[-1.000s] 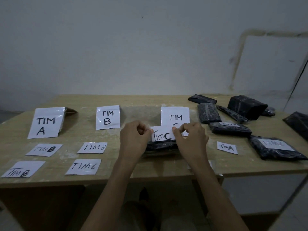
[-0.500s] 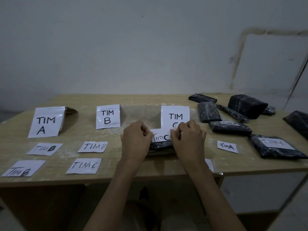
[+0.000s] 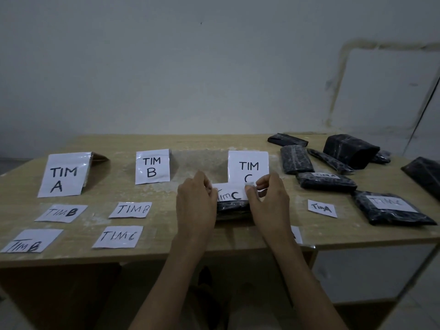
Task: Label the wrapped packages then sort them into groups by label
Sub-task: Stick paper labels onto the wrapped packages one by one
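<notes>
A black wrapped package [image 3: 232, 207] lies on the table in front of me, below the standing TIM C sign [image 3: 248, 166]. A white "TimC" label [image 3: 229, 193] sits on its top. My left hand [image 3: 196, 206] pinches the label's left end and my right hand [image 3: 267, 203] pinches its right end, with a bit of clear tape at my right fingertips. Loose labels lie to the left: two "TIMB" [image 3: 60, 213] [image 3: 130, 209], a third "TimB" [image 3: 32, 241] and a "TIMC" [image 3: 118, 236]. A "TimA" label [image 3: 322, 208] lies to the right.
Standing signs TIM A [image 3: 63, 175] and TIM B [image 3: 152, 166] mark the back left. Several black packages [image 3: 296, 158] lie at the right, two of them labelled [image 3: 326, 181] [image 3: 390, 207]. The wooden table's front edge [image 3: 95, 257] is near; a wall stands behind.
Both hands lowered the "TimC" label from a raised position down onto the package and then shifted slightly, the right fingers lifting at the label's right end.
</notes>
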